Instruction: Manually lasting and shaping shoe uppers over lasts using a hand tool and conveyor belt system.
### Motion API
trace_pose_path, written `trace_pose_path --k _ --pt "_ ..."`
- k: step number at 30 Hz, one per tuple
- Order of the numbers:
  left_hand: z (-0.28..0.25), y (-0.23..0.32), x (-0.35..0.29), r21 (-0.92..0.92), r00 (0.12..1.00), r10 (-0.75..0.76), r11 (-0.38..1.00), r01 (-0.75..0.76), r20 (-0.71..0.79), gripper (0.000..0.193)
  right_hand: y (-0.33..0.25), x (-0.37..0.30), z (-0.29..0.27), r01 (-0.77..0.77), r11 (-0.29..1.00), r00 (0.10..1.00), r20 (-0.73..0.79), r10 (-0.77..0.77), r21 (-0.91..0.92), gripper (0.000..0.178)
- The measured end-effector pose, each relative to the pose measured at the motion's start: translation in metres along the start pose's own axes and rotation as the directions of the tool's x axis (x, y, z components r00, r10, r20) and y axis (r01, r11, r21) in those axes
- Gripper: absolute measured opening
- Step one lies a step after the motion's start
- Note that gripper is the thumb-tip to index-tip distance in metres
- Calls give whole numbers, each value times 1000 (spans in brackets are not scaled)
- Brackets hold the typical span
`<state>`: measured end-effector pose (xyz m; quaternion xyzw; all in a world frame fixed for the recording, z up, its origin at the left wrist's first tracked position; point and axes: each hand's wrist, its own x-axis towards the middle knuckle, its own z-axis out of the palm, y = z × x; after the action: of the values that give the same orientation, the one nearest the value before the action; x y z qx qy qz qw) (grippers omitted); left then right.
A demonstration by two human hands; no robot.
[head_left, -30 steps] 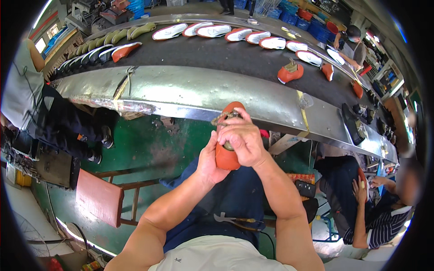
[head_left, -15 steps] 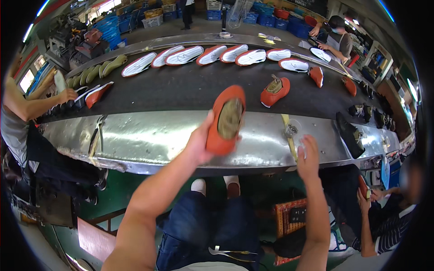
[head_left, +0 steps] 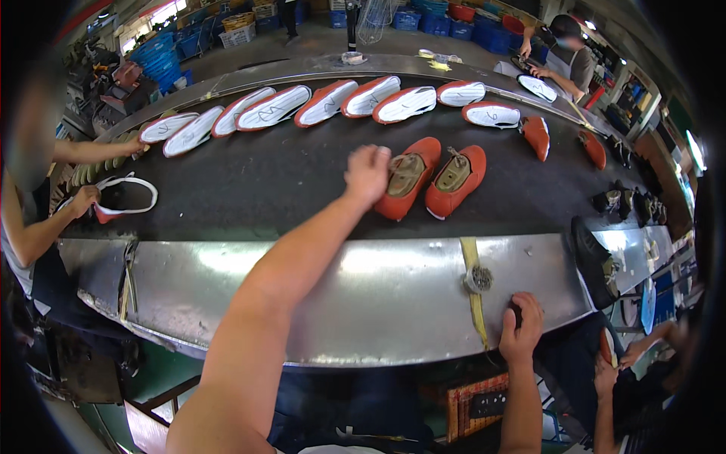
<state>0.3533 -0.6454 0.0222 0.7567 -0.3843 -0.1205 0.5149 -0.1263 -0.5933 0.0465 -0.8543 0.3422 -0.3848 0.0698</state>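
Two red shoes stand side by side on the dark belt, both with lasts inside. My left hand (head_left: 368, 172) is at the outer side of the left red shoe (head_left: 408, 179), its fingers loosely bent and not wrapped round it. Whether the fingertips still touch the shoe is hard to see. The right red shoe (head_left: 456, 181) sits close by, untouched. Over the near edge of the metal ledge, my right hand (head_left: 522, 327) has thumb and fingers apart. A dark patch shows between them, which I cannot make out. Near it lies a small dish of tiny metal pieces (head_left: 478, 279).
White-soled red shoes (head_left: 274, 108) lie soles up along the belt's far side. A black shoe (head_left: 594, 261) rests on the metal ledge (head_left: 393, 303) at right. One co-worker at left handles a white-edged shoe (head_left: 127, 198); others work at far right and near right.
My left hand has carried the red shoe forward and set it on the belt beside the other one. My right hand has come nearer. At left, the co-worker's hands have moved over the belt.
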Motion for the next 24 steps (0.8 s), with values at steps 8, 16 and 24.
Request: trace_pose_path --k 8,16,24 --pt "-99 -74 156 345 941 -144 905 251 -307 71 2 10 0 25 999 998 62 -26 25 32" --pt "-27 -40 218 549 981 -185 826 127 51 92 -8 22 0 -31 999 982 184 35 -25 38" --pt "-68 -20 157 606 979 -184 790 95 86 84 -1 13 -5 11 1000 990 139 -8 -20 32"
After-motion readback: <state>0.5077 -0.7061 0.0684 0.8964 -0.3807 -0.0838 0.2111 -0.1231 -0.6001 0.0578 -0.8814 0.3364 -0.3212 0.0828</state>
